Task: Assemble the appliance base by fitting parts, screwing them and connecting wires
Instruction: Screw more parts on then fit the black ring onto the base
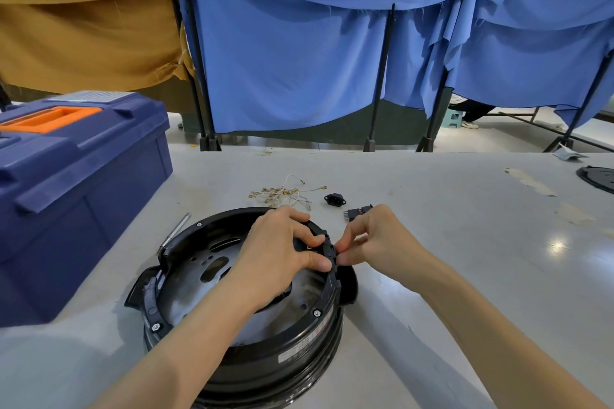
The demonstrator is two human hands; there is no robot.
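**Left side walled off, right side lying open**

The blue toolbox (83,192) is standing tall along the left of the table (465,259), closing off that side. A screwdriver (176,231) is lying in the narrow gap between it and the round black base (252,352). The left hand (282,242) is reaching across the base's bowl and gripping its right rim, while the right hand (375,239) is pinching the same rim from outside. Just beyond them a wire bundle (285,194), a black socket (335,200) and a small connector (357,211) are cluttering the far approach. Bare tabletop is stretching wide to the right, up to a black disc (598,178) at the far right edge
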